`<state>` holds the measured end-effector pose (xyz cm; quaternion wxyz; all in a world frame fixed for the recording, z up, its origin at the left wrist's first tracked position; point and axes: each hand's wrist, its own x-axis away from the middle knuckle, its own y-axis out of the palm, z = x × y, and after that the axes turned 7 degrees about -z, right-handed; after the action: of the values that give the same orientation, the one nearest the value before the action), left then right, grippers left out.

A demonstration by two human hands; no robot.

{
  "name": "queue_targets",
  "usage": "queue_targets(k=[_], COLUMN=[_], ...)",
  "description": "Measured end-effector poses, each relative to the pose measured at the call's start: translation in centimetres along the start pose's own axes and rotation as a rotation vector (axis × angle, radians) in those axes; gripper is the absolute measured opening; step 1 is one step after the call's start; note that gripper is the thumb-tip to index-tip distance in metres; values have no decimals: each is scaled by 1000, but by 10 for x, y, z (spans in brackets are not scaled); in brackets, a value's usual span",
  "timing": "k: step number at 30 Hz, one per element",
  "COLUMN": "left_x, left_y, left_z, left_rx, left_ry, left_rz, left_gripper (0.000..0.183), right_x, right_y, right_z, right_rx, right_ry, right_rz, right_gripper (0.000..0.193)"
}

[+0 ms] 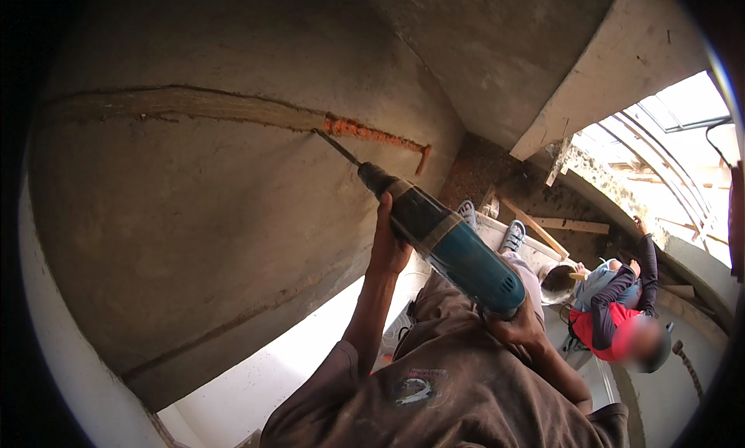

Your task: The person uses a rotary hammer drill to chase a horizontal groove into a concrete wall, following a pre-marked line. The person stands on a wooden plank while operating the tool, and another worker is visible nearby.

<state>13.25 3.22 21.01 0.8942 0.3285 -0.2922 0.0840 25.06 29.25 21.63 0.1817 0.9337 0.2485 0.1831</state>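
Your left hand (392, 246) is clamped on the front of the teal-and-black power drill (466, 258), your right (520, 328) on its rear, with the thin metal bit (339, 148) at the groove (194, 104) in the grey plastered wall (233, 207). You seem to be chipping along the orange exposed brick (372, 132), which calls for steady two-handed pressure. Your brown shirt's (481, 370) emblem (417, 390) has unreadable lettering.

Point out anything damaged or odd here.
The grey wall is damaged: a ragged orange-red gash breaks its surface, hooking downward at its right end. It stands out against the grey around it. The tip of the power drill's bit is near the gash's left end.
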Motion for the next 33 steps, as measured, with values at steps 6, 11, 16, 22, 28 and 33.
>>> queue_targets(k=[6, 11, 16, 22, 28, 33], left_x=[-3, 11, 28, 20, 4, -1], left_y=[-9, -24, -13, -20, -31, -21], left_z=[3, 17, 35, 40, 53, 51], left_rx=[19, 24, 171, 171, 95, 5], left_ry=[6, 18, -66, -39, -16, -14], left_rz=[-139, -206, -72, -57, -133, -202], left_gripper=[53, 64, 73, 72, 72, 66], right_x=[-5, -2, -2, -14, -31, -32], right_y=[13, 43, 71, 74, 80, 70], right_z=[-11, -28, -61, -60, -67, -64], right_rx=[56, 207, 337, 324, 301, 289], right_ry=[-73, -122, -45, -22, -84, -70], right_rz=[26, -5, 3, -53, -24, -1], right_gripper=[101, 108, 106, 105, 104, 103])
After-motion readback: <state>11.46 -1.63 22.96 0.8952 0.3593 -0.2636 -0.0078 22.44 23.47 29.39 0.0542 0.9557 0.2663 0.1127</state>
